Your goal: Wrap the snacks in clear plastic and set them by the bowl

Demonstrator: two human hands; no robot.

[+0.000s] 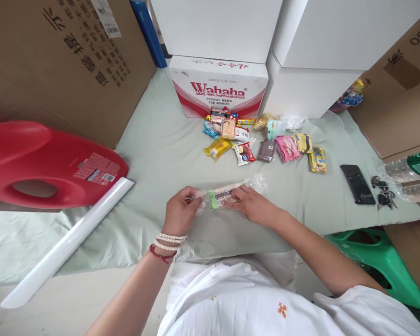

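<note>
My left hand (180, 212) pinches the left end of a clear plastic bag (227, 192) lying on the pale green cloth (154, 154). A snack packet with a green end shows through the bag. My right hand (252, 204) is closed on the bag's right part, fingers pressing the packet. Beyond the hands lies a heap of small snack packets (245, 140): yellow, red-white, brown, pink and others. Both hands rest low on the cloth near my lap.
A Wahaha water carton (219, 86) stands behind the snacks, white boxes above it. A red plastic stool (38, 163) and a white tube (70, 238) lie left. A black phone (357, 184), keys (383, 190) and water bottles (411, 175) sit right; a green stool (381, 261) is below.
</note>
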